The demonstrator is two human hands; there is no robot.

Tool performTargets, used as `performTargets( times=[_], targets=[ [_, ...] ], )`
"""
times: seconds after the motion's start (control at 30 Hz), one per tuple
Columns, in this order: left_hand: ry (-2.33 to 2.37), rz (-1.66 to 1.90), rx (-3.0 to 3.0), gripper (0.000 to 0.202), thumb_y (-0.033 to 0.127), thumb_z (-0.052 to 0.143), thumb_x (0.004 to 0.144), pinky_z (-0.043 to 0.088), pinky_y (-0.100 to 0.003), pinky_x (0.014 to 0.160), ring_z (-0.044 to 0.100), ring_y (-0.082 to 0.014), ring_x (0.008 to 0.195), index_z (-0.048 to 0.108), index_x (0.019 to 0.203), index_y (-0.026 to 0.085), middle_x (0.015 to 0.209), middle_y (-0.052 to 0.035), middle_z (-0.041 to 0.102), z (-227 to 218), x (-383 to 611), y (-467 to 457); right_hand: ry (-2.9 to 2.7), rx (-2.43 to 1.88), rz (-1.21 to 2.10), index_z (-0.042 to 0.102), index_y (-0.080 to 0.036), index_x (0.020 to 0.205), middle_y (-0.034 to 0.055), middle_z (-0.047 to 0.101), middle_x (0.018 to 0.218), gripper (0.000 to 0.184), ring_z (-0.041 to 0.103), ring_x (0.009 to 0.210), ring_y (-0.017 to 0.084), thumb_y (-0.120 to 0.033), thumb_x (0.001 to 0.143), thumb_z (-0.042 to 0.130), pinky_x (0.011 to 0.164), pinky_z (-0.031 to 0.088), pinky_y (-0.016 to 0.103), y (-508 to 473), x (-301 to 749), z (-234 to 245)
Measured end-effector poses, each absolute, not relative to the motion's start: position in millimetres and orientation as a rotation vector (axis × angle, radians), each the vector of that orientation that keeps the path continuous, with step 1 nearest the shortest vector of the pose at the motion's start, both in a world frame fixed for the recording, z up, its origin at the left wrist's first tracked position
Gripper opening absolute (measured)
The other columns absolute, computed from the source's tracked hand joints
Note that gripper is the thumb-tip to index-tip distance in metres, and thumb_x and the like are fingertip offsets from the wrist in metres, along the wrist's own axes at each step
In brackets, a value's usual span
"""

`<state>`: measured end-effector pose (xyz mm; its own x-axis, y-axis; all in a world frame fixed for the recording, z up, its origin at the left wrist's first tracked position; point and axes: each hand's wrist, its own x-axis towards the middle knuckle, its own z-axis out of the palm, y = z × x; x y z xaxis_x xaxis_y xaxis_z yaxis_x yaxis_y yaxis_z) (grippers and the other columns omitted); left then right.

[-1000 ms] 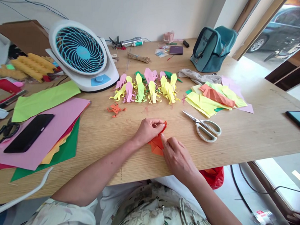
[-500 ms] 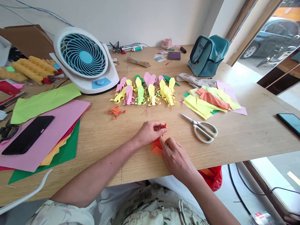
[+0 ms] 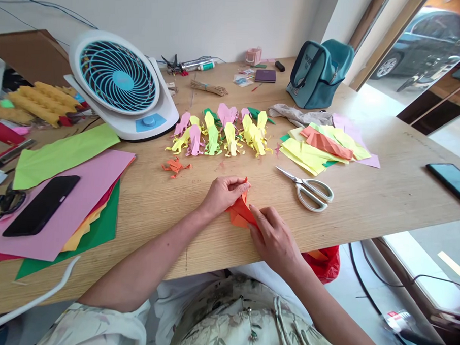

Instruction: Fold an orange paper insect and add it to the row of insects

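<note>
Head view, landmark: scissors (image 3: 309, 190), lying on the table (image 3: 152, 204).
Folded orange paper (image 3: 239, 213): left of the scissors, offset toward the near table edge.
Left hand (image 3: 226, 193): thumb and forefinger pinch the paper's far tip.
Right hand (image 3: 275, 238): fingers touch the paper's right edge; pinch or flat press cannot be told.
Long axis: from the far tip toward the right hand.
Nearer hand: neither; both touch.

Creased, folded orange paper (image 3: 238, 216)
</note>
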<state>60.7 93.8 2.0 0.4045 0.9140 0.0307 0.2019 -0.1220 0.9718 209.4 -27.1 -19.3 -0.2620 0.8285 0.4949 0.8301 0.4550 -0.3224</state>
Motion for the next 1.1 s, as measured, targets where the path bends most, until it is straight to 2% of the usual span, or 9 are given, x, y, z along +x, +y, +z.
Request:
performTargets(
  times=[0.1, 0.17, 0.33, 0.5, 0.6, 0.73, 0.9, 1.03, 1.1],
  targets=[
    [1.043, 0.828, 1.568, 0.031, 0.04, 0.064, 0.082, 0.035, -0.021, 0.047, 0.041, -0.0059, 0.042, 0.075, 0.091, 0.014, 0.059, 0.0029, 0.061, 2, 60, 91, -2.094, -1.324, 0.055, 0.047, -0.013, 0.137, 0.0118, 0.059, 0.098, 0.04, 0.059, 0.088, 0.022, -0.011, 0.097, 0.044, 0.074, 0.053, 0.033, -27, 209, -18],
    [1.059, 0.838, 1.559, 0.03, 0.039, 0.063, 0.082, 0.037, -0.021, 0.049, 0.043, -0.0067, 0.044, 0.076, 0.092, 0.014, 0.061, 0.0021, 0.063, 1, 60, 89, -2.122, -1.309, 0.048, 0.053, -0.014, 0.132, 0.0115, 0.06, 0.097, 0.036, 0.059, 0.086, 0.021, -0.011, 0.097, 0.044, 0.072, 0.052, 0.033, -29, 209, -15],
    [1.01, 0.886, 1.556, 0.027, 0.037, 0.065, 0.082, 0.049, -0.023, 0.067, 0.062, -0.0136, 0.07, 0.075, 0.093, 0.014, 0.073, -0.0026, 0.07, -3, 58, 87, -2.03, -1.337, 0.175, 0.062, -0.017, 0.12, 0.0094, 0.063, 0.098, 0.027, 0.062, 0.084, 0.02, -0.025, 0.095, 0.055, 0.074, 0.049, 0.036, -27, 220, -4],
    [0.904, 0.922, 1.535, 0.027, 0.033, 0.07, 0.08, 0.05, -0.024, 0.074, 0.064, -0.0137, 0.079, 0.067, 0.1, 0.014, 0.086, -0.0039, 0.07, -8, 57, 87, -1.792, -1.31, 0.534, 0.067, -0.019, 0.106, 0.0034, 0.064, 0.09, 0.018, 0.059, 0.07, 0.012, -0.022, 0.093, 0.055, 0.065, 0.047, 0.026, 19, 238, 15],
    [0.875, 0.918, 1.544, 0.028, 0.029, 0.071, 0.079, 0.049, -0.022, 0.072, 0.063, -0.0113, 0.077, 0.058, 0.101, 0.017, 0.086, -0.0015, 0.067, -8, 56, 86, -1.859, -1.206, 0.631, 0.066, -0.019, 0.107, 0.0025, 0.066, 0.088, 0.02, 0.058, 0.074, 0.013, -0.02, 0.091, 0.055, 0.069, 0.047, 0.026, 55, 248, 25],
    [0.841, 0.892, 1.522, 0.027, 0.029, 0.071, 0.08, 0.049, -0.022, 0.073, 0.063, -0.0109, 0.079, 0.051, 0.095, 0.018, 0.09, -0.0015, 0.065, -7, 55, 85, -2.064, -0.97, 0.999, 0.065, -0.018, 0.108, 0.0053, 0.069, 0.096, 0.02, 0.062, 0.082, 0.014, -0.022, 0.091, 0.056, 0.075, 0.049, 0.028, 82, 256, 28],
    [0.853, 0.865, 1.596, 0.019, 0.028, 0.068, 0.081, 0.048, -0.021, 0.07, 0.059, -0.0104, 0.075, 0.055, 0.089, 0.017, 0.086, -0.0004, 0.061, -8, 55, 86, -1.956, -0.872, 1.284, 0.063, -0.016, 0.104, 0.0081, 0.069, 0.1, 0.019, 0.064, 0.091, 0.017, -0.03, 0.092, 0.059, 0.082, 0.052, 0.032, 85, 260, 19],
    [0.802, 0.823, 1.625, 0.014, 0.027, 0.064, 0.084, 0.047, -0.021, 0.068, 0.059, -0.0107, 0.075, 0.057, 0.09, 0.016, 0.084, -0.0005, 0.061, -8, 55, 84, -2.001, -0.907, 1.326, 0.061, -0.017, 0.098, 0.0044, 0.068, 0.089, 0.015, 0.063, 0.083, 0.015, -0.03, 0.091, 0.061, 0.078, 0.051, 0.03, 86, 260, 17],
    [0.786, 0.808, 1.63, 0.014, 0.027, 0.063, 0.085, 0.047, -0.02, 0.069, 0.059, -0.0107, 0.075, 0.056, 0.091, 0.017, 0.084, -0.0002, 0.061, -8, 55, 83, -2.023, -0.893, 1.339, 0.06, -0.017, 0.096, 0.0043, 0.068, 0.09, 0.014, 0.063, 0.081, 0.014, -0.029, 0.091, 0.062, 0.077, 0.051, 0.029, 86, 261, 18]
  ],
)
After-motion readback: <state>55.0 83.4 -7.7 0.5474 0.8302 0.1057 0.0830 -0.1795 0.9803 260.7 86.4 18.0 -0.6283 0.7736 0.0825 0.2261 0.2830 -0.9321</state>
